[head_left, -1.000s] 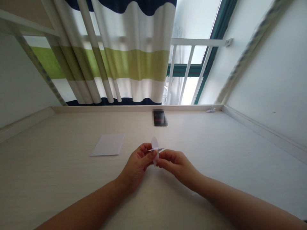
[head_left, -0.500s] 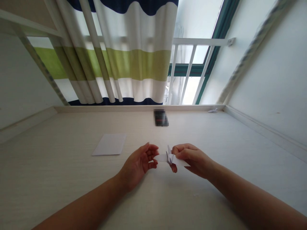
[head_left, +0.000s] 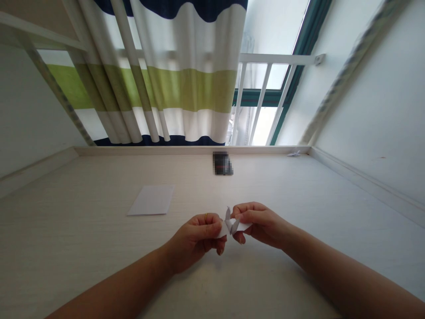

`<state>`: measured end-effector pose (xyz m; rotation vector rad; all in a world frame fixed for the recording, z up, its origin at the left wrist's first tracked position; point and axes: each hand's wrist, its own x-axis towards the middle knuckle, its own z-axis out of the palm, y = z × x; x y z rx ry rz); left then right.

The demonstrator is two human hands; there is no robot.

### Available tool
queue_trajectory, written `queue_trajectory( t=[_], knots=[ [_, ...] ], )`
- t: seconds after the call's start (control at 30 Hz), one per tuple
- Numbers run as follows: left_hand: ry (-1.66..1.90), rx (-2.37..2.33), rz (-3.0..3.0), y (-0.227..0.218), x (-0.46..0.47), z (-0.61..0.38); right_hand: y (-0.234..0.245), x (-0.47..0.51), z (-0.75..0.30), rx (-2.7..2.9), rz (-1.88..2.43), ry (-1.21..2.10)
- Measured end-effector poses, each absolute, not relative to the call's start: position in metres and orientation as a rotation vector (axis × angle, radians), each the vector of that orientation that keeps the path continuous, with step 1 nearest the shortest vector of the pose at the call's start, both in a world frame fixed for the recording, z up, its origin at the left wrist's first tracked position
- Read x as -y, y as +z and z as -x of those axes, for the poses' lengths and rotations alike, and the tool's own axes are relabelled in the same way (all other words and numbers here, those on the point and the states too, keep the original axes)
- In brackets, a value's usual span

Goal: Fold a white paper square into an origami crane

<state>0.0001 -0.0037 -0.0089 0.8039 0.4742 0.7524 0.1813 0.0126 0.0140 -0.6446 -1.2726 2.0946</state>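
A small folded white paper crane (head_left: 229, 225) is held between my two hands above the pale work surface (head_left: 83, 248). My left hand (head_left: 202, 232) pinches one wing between thumb and fingers; a ring shows on one finger. From the other side, my right hand (head_left: 257, 221) grips the opposite wing, thumb on top. The crane's narrow pointed ends stick out between the hands, one of them upward. Fingertips cover parts of both wings. Left of my hands, a stack or sheet of square white paper (head_left: 152, 200) lies flat, touched by neither.
A blurred dark object (head_left: 222, 163) lies near the surface's back edge. In the far right corner sits a small white folded piece (head_left: 294, 153). A low rim (head_left: 159, 151) runs along the back, with a striped curtain (head_left: 189, 88) and white railing (head_left: 279, 58) behind it.
My left hand has turned and closed its thumb and fingers on the crane's left wing. The crane has tilted and shifted slightly left, with my right hand still gripping it.
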Motion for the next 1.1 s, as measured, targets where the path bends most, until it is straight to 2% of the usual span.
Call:
queue_trajectory(
  t=[0.87,1.1],
  knots=[
    [0.701,-0.593,-0.935,-0.0044,0.0056,-0.0026,0.0127,-0.0091,-0.1813,1.306,0.647,2.166],
    [0.644,-0.572,-0.896,-0.0037,0.0079,-0.0033,0.0094,-0.01,-0.1811,1.24,0.508,2.316]
  ],
)
